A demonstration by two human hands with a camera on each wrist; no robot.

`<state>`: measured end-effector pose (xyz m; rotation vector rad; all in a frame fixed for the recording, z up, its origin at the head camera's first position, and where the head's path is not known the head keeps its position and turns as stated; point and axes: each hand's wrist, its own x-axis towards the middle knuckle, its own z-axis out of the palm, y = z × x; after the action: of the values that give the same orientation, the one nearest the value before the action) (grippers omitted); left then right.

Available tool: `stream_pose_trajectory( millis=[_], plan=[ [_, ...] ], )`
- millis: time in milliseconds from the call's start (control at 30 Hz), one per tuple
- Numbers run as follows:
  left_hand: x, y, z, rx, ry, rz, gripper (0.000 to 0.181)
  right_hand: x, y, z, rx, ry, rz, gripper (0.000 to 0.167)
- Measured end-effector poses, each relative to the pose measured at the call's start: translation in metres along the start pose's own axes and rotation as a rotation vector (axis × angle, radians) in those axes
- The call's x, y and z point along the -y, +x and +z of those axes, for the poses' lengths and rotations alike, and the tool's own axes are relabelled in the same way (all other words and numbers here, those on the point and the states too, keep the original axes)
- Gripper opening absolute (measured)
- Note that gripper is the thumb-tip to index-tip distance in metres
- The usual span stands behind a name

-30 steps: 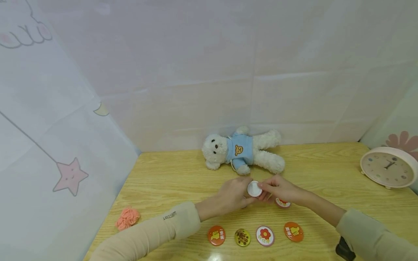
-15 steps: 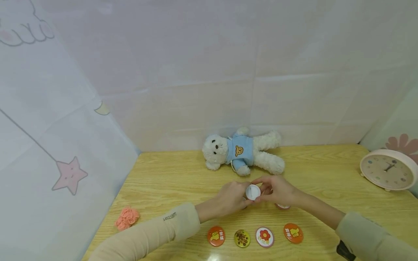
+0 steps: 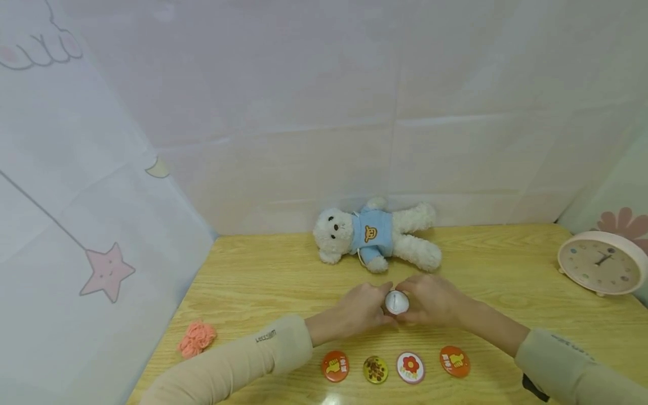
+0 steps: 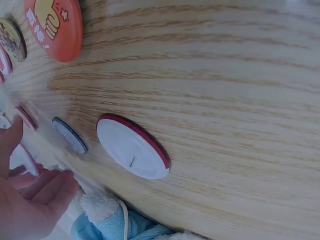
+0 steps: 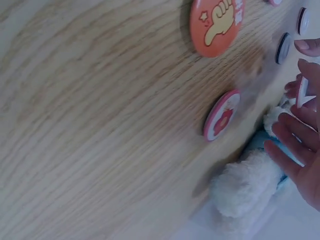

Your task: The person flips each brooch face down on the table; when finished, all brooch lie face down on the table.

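Note:
A round button badge (image 3: 397, 302), its white back with a pin turned up, is held between both hands above the table. My left hand (image 3: 360, 306) grips the left edge, and my right hand (image 3: 439, 301) holds the right edge with thumb and fingers. In the left wrist view the held badge (image 4: 26, 159) is seen partly behind the fingers. Face-down badges lie on the table near the hands, one with a red rim (image 4: 132, 149) and one with a dark rim (image 4: 70, 136). A flower badge (image 5: 222, 116) lies by the right hand.
A row of badges lies nearer me: orange thumbs-up (image 3: 336, 367), yellow (image 3: 376, 369), red flower (image 3: 410, 367), another orange (image 3: 454, 361). Behind the hands lies a white teddy bear (image 3: 374, 233) in blue. A clock (image 3: 602, 261) stands right, a coral pompom-like clump (image 3: 197, 339) left.
My right hand has shifted its fingers from the badge's upper right to around its right side. The badge has turned a little, and the flower badge beyond has become hidden in the head view.

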<state>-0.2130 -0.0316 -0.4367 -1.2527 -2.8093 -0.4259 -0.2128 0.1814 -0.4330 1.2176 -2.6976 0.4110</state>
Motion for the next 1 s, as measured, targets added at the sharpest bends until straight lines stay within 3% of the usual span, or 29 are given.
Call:
stream_pose_trajectory(
  millis=[133, 400, 733, 1000],
  plan=[
    [-0.001, -0.001, 0.000, 0.036, 0.072, -0.045, 0.085, -0.008, -0.004, 0.007, 0.030, -0.035, 0.045, 0.041],
    [0.000, -0.003, 0.005, 0.093, 0.133, -0.099, 0.086, -0.013, -0.010, 0.019, 0.119, 0.019, 0.066, 0.041],
    [0.000, -0.004, 0.008, 0.121, 0.152, -0.091, 0.084, -0.012, -0.014, 0.020, 0.134, 0.020, 0.060, 0.044],
    [-0.006, -0.001, 0.007, 0.115, 0.149, -0.066, 0.076, -0.020, -0.020, 0.000, 0.109, 0.069, 0.052, 0.039]
  ],
)
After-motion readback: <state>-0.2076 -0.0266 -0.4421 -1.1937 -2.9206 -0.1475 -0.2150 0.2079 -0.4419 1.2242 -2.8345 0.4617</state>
